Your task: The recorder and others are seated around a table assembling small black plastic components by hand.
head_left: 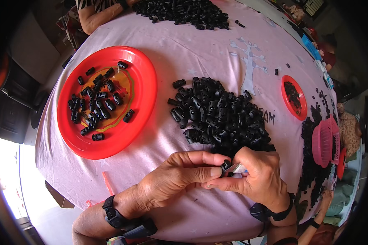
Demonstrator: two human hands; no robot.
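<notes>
My left hand (167, 179) pinches a small black plastic cord lock (225, 164) between thumb and fingers. Closed against it, my right hand (262, 175) grips a small pale tool (238, 168) with a thin, blade-like tip that meets the cord lock; its exact kind is partly hidden by my fingers. Just beyond my hands lies a heap of black cord locks (218, 114). To the left, a large red plate (147, 85) with a yellowish middle carries a scatter of similar pieces.
A pink patterned tablecloth (184, 53) covers the table. Another black heap (184, 12) lies at the far side by a person's arm (100, 17). At right are a smaller red plate (285, 85), a pink basket (323, 143), more black parts (308, 163) and another person's hand (326, 200).
</notes>
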